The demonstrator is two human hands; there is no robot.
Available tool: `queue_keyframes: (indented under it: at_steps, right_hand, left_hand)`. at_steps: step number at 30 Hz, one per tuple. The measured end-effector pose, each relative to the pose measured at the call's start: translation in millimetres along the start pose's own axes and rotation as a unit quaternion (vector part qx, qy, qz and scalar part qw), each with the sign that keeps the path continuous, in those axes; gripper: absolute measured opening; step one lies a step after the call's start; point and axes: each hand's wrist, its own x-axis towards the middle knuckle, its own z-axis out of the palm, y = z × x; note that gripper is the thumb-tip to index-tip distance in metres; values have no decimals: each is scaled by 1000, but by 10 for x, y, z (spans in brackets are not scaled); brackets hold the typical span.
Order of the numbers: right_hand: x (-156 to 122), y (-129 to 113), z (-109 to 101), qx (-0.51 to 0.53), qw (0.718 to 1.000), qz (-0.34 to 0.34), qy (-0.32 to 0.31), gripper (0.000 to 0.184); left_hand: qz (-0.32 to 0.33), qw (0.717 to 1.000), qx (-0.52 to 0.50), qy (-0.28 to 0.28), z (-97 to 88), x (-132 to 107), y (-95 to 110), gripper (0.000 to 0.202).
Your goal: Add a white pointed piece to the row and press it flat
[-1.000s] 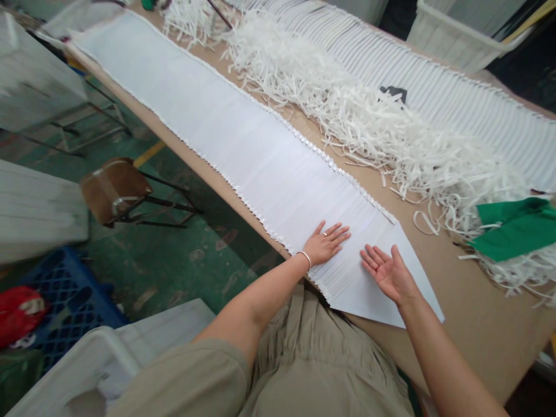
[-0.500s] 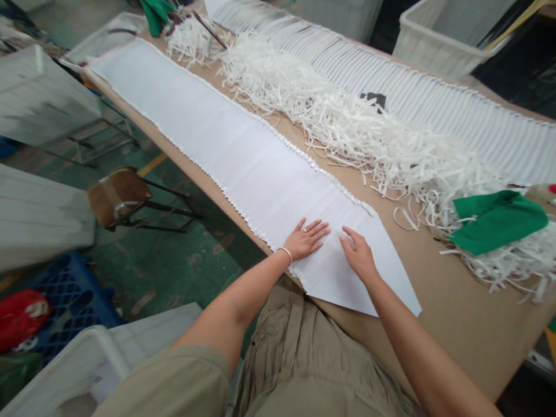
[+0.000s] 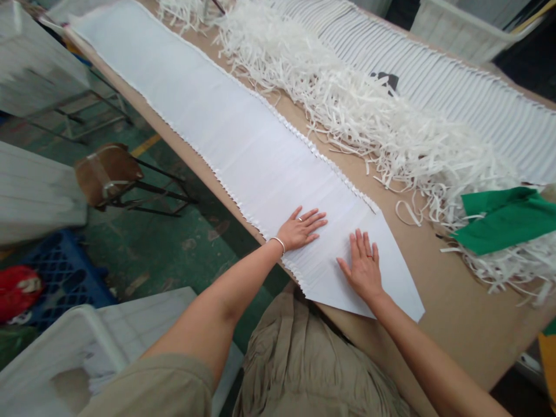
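Left hand, right hand flat on pleated sheet

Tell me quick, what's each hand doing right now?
Left hand: open, flat on the long white pleated paper strip.
Right hand: open, palm down on the same strip.

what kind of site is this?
Probably a small factory or workshop that cuts or pleats paper or fabric. A long brown worktable carries a long pleated white sheet and a heap of white offcut strips; both hands, left hand and right hand, lie flat on the sheet.
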Motion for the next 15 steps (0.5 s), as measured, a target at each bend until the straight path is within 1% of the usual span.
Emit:
queue_keyframes:
  at_steps: [2, 4, 6, 8, 11, 13, 15]
  right_hand:
    - [-188, 108, 13, -9, 1000, 14, 12, 78]
    - [-326, 198, 0, -9, 1000, 13, 3, 75]
    - [-335, 224, -62, 3, 1000, 18, -8, 75]
    - [-181, 160, -163, 23, 999, 22, -2, 75]
    - [239, -50, -286, 50, 998, 7, 26, 69]
    - [485, -172, -287, 58, 998, -11, 36, 65]
    - [601, -219, -221, 52, 998, -36, 16, 63]
  left_hand:
    - [1, 1000, -6, -1, 5, 3, -13, 55]
    - [1, 1000, -11, -1, -8, 5, -8, 54]
    - [-6, 1000, -10, -2, -40, -9, 56, 54]
    - [-26, 1000, -3, 5, -72, -54, 208, 54]
    - [-76, 997, 10, 25, -52, -176, 558, 56]
    - [-111, 993, 14, 30, 20, -262, 775, 58]
    - [-138, 990, 15, 31, 109, -322, 912, 60]
